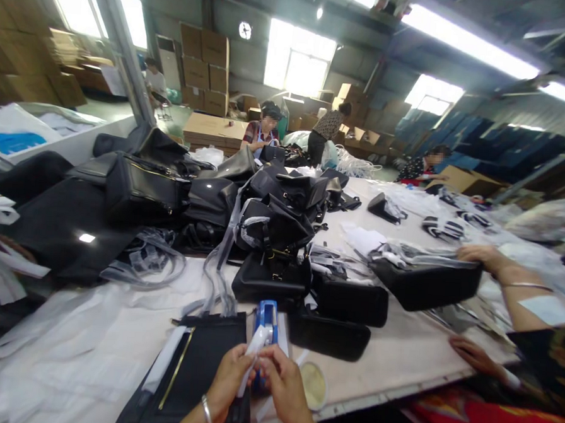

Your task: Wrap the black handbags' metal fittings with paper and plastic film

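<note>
My left hand (229, 376), with a silver bracelet at the wrist, pinches a narrow white strip (255, 348). My right hand (281, 377) is closed at the strip's other side, its fingertips meeting the left ones. Whether the strip is paper or plastic I cannot tell. Just behind and partly beneath the fingers stands a blue tool (268, 312), perhaps a tape dispenser; its lower part is hidden. Under my left forearm lies a black bag (209, 353) with a gold zipper and a white wrapped piece (165, 357) along its left side. A round yellowish disc (313, 386) rests right of my right hand.
Black handbags (272, 223) are heaped across the table (392, 362), with clear plastic-wrapped straps (217, 277) among them. White sheets (62, 351) spread at left. At right, a co-worker's hand (483, 255) grips another black bag (425, 285). Other people work farther back near stacked cartons (205, 62).
</note>
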Motion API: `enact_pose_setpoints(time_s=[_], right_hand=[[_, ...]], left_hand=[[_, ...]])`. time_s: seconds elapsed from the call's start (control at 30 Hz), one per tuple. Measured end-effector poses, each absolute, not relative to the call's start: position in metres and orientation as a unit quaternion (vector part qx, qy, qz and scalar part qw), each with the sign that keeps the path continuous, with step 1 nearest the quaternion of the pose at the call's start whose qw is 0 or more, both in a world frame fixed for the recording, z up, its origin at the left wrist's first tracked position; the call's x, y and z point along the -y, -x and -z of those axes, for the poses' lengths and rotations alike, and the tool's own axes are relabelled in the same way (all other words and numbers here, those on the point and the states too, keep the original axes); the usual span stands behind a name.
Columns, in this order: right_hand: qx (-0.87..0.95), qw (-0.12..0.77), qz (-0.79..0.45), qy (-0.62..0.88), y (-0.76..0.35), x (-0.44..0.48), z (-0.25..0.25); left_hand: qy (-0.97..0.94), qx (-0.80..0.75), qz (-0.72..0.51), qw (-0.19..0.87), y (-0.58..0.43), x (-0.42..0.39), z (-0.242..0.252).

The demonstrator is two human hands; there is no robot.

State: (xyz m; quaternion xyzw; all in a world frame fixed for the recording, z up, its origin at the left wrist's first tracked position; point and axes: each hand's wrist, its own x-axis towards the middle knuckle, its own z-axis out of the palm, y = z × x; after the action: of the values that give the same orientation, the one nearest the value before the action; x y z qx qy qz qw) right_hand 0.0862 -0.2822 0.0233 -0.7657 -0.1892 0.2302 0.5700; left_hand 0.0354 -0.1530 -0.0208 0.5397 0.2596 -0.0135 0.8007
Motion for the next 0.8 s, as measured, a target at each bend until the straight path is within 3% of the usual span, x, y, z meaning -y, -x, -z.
enact_pose_setpoints(time_s=[0.33, 0.6, 0.8], right_hand=[[0.269, 0.513, -0.260, 0.773, -0.099, 0.277, -0.018], [0.179, 0.559, -0.279, 0.760, -0.098, 0.280, 0.007], [0.174, 0.569, -0.273, 0.756, -0.095, 0.281, 0.006]], left_hand=[[-0.567, -0.225, 0.042, 0.791, -0.029, 0.150, 0.016], [-0.575, -0.177, 0.046, 0.798, -0.025, 0.149, 0.021], [-0.593, -0.249, 0.040, 0.765, -0.034, 0.155, 0.027]])
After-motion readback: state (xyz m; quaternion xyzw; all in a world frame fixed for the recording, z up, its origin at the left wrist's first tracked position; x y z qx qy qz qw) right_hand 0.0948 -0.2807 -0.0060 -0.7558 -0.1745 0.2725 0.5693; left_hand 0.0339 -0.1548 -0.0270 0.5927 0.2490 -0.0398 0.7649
